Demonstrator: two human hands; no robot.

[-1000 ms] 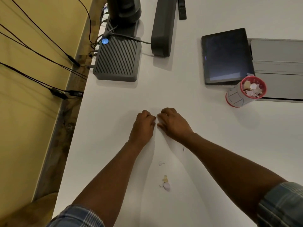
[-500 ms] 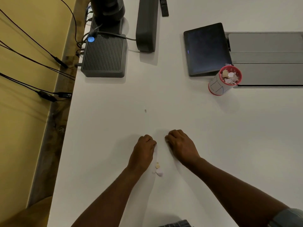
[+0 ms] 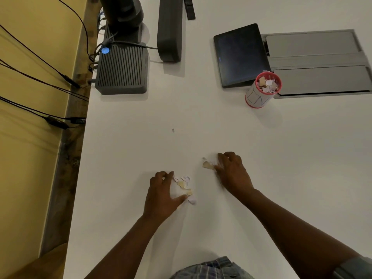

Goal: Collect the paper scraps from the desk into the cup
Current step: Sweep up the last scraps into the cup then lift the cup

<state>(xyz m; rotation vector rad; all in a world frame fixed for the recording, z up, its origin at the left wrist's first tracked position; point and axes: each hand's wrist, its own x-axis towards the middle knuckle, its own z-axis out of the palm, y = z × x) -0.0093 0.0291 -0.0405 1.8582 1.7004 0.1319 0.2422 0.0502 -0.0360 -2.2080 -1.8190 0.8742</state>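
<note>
A small heap of tan, pink and white paper scraps (image 3: pixel 184 185) lies on the white desk (image 3: pixel 261 158) right beside my left hand (image 3: pixel 163 196), whose fingers and thumb are spread around it. A second little clump of scraps (image 3: pixel 207 164) sits against the fingertips of my right hand (image 3: pixel 233 172), which rests curled on the desk. One tiny scrap (image 3: pixel 173 130) lies alone farther out. The red-rimmed white cup (image 3: pixel 261 90) stands at the far right, filled with scraps.
A dark tablet (image 3: pixel 237 55) and a grey flat panel (image 3: pixel 322 63) lie behind the cup. A ribbed grey box (image 3: pixel 122 69) with a blue light, a dark bar (image 3: pixel 170 29) and a stand are at the back left. Cables hang past the desk's left edge.
Both hands have slid toward me and apart, dragging scraps along. Scraps that were hidden under the hands now lie exposed in two clumps between them.
</note>
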